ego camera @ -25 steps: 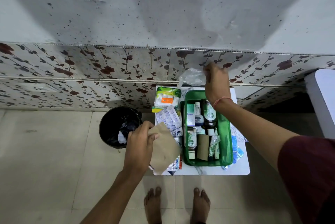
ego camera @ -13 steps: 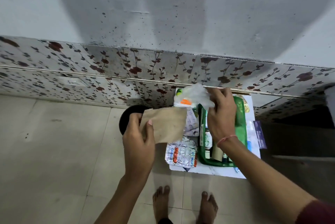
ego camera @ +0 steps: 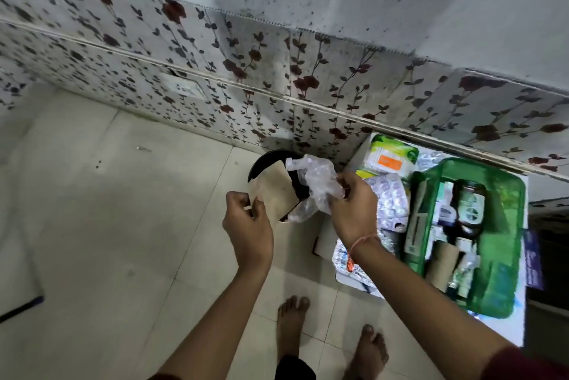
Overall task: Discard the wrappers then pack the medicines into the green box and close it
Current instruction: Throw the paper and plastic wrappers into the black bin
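Observation:
My left hand (ego camera: 246,225) grips a brown paper envelope (ego camera: 272,195) over the black bin (ego camera: 268,161) on the floor. Beside it my right hand (ego camera: 354,210) holds a crumpled clear plastic wrapper (ego camera: 317,179), also above the bin. The open green box (ego camera: 492,241) sits on a small white table (ego camera: 351,279) at the right, with a dark bottle (ego camera: 468,204), cartons and tubes inside. Blister strips (ego camera: 389,198) and a green and orange packet (ego camera: 391,158) lie on the table left of the box.
A floral-tiled wall (ego camera: 277,87) runs behind the bin and table. My bare feet (ego camera: 332,336) stand on pale floor tiles (ego camera: 107,241). A dark object (ego camera: 548,256) sits at the right edge beyond the table.
Both hands have swung left from the table and box to above the bin, carrying the envelope and the plastic wrapper. The view has turned left with them.

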